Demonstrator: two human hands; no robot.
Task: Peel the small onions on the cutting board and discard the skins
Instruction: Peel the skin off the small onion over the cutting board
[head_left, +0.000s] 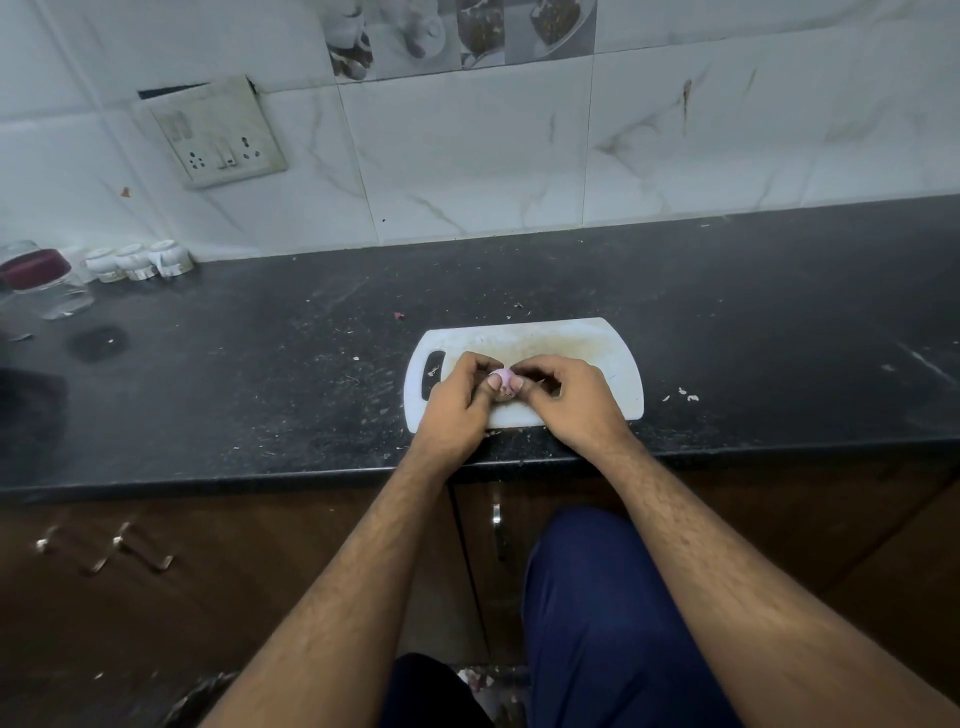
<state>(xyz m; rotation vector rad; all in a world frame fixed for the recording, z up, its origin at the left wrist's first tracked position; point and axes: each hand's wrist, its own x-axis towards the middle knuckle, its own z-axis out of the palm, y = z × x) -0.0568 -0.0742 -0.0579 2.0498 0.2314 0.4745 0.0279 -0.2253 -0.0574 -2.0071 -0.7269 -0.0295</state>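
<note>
A white cutting board (571, 343) lies near the front edge of the dark counter. Over its near part both hands meet around one small pinkish onion (503, 375). My left hand (460, 400) grips the onion from the left, thumb on its near side. My right hand (563, 397) pinches it from the right with thumb and fingertips. Most of the onion is hidden by the fingers; a brownish bit of skin shows under the thumbs. No other onions are visible on the board.
The black counter (260, 364) carries scattered skin scraps (688, 397) right of the board. A glass jar with a dark red lid (41, 278) and small white containers (137, 260) stand at the far left. A switch socket (218, 135) sits on the tiled wall.
</note>
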